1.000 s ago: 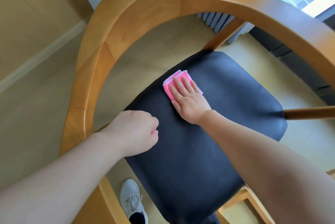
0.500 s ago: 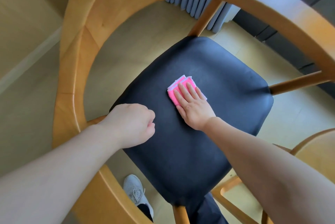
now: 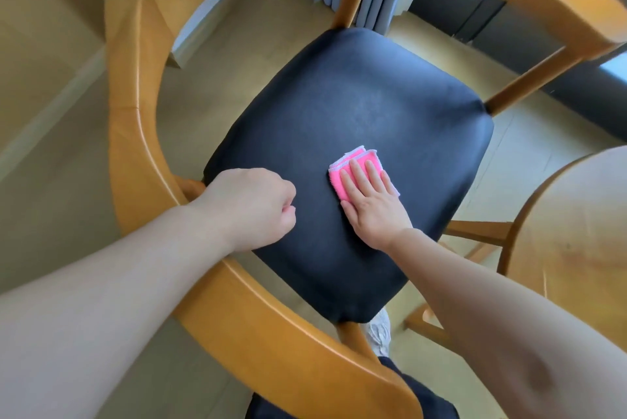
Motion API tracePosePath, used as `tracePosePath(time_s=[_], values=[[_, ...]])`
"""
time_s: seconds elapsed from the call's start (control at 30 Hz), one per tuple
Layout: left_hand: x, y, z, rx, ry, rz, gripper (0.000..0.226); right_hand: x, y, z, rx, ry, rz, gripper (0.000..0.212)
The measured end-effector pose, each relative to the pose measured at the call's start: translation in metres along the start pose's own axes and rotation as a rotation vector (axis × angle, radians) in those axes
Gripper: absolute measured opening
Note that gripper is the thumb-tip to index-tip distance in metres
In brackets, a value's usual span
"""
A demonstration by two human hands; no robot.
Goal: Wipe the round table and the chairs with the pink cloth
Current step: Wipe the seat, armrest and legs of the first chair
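Your chair [image 3: 135, 133] looks sturdy and its black seat [image 3: 356, 133] smooth and slick, so the soft, light folded pink cloth [image 3: 353, 164] near the seat's middle should glide under your flat right hand [image 3: 371, 205], its fingers [image 3: 356, 176] spread on top pressing rather than gripping, left hand [image 3: 251, 208] fisted, empty.

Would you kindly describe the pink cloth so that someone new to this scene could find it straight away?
Find the wooden armchair with the curved frame, then its black padded seat. On the near right part of that seat, the right hand lies flat on a small folded pink cloth. It is the only bright pink thing there, with pale edging showing beyond the fingertips.
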State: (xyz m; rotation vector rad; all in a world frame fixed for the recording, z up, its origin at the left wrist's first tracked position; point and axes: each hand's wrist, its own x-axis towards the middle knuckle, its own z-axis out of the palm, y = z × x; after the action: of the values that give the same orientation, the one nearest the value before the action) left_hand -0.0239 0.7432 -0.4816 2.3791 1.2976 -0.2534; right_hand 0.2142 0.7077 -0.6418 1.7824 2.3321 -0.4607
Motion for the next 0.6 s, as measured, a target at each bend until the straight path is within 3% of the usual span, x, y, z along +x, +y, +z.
tracePosePath(time_s=[0.4, 0.47, 0.53, 0.6], values=[[-0.030, 0.084, -0.013, 0.022, 0.140, -0.131, 0.035, -0.065, 0.010, 0.006, 0.052, -0.089, -0.058, 0.050], [-0.043, 0.103, -0.022, 0.019, 0.145, -0.160, 0.033, -0.076, 0.011, -0.009, 0.174, -0.148, -0.026, 0.038], [-0.060, 0.120, -0.035, -0.010, 0.143, -0.193, 0.031, -0.090, 0.011, -0.036, 0.426, -0.239, 0.130, 0.028], [-0.073, 0.135, -0.055, -0.038, 0.150, -0.197, 0.032, -0.104, 0.012, -0.077, 0.773, -0.275, 0.321, 0.036]])
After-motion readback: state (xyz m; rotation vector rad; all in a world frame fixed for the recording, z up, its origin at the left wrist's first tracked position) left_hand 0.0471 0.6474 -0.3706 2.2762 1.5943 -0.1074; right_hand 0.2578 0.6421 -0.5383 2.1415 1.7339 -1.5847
